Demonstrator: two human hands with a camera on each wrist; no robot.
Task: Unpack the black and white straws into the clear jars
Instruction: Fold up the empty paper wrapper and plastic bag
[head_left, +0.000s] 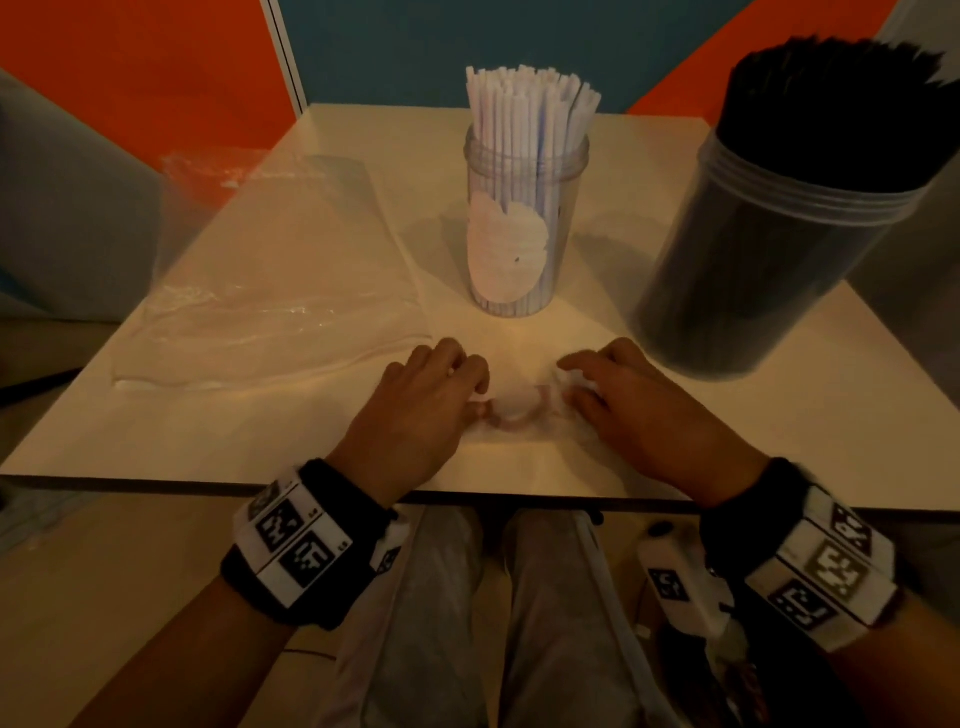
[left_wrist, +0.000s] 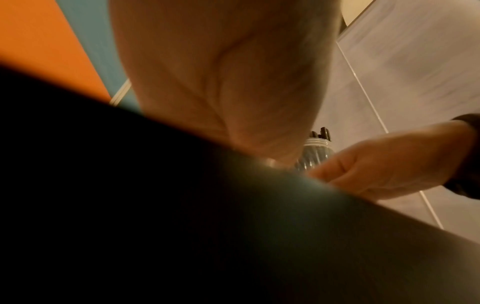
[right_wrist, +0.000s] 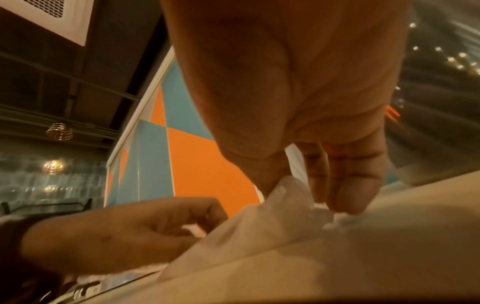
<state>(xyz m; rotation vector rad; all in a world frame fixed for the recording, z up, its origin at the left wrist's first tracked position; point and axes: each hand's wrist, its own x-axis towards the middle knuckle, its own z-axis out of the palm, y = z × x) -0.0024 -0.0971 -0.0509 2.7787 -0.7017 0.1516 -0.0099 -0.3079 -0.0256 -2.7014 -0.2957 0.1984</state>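
Observation:
A clear jar at the table's middle holds upright white straws. A larger clear jar at the right, blurred, is packed with black straws. Near the front edge my left hand and right hand lie close together, fingers curled. Each pinches an end of a small crumpled clear plastic wrapper that lies on the table between them. In the right wrist view the right fingers and thumb grip the wrapper, and the left hand pinches its other end. In the left wrist view I see the black-straw jar.
A large flat clear plastic bag lies on the left half of the beige table. Orange and blue wall panels stand behind it. The table's front edge runs just under my wrists, with my knees below.

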